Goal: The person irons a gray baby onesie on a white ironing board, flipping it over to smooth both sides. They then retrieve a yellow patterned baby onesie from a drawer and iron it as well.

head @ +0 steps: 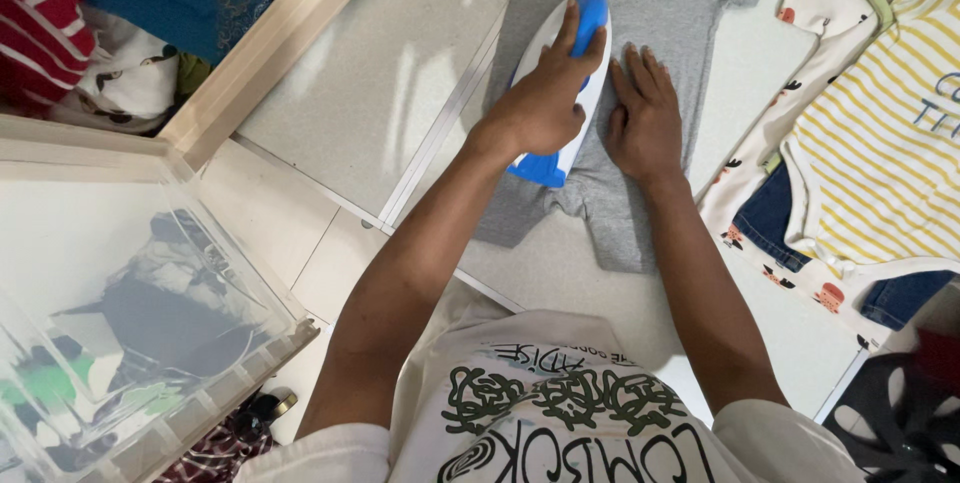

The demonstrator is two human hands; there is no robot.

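A small grey T-shirt [670, 3] lies spread flat on the white floor. My left hand [545, 98] grips the handle of a blue and white iron [590, 13] that rests on the shirt's left half. My right hand [645, 118] lies flat beside the iron, palm down, fingers together, pressing the grey cloth.
A yellow-striped baby bodysuit [880, 153], printed white garments [830, 3] and dark jeans [770, 218] lie at the right. A clear plastic bin [130, 323] with clothes stands at the lower left. A wooden-edged box [270, 43] with red and blue clothes is at the upper left.
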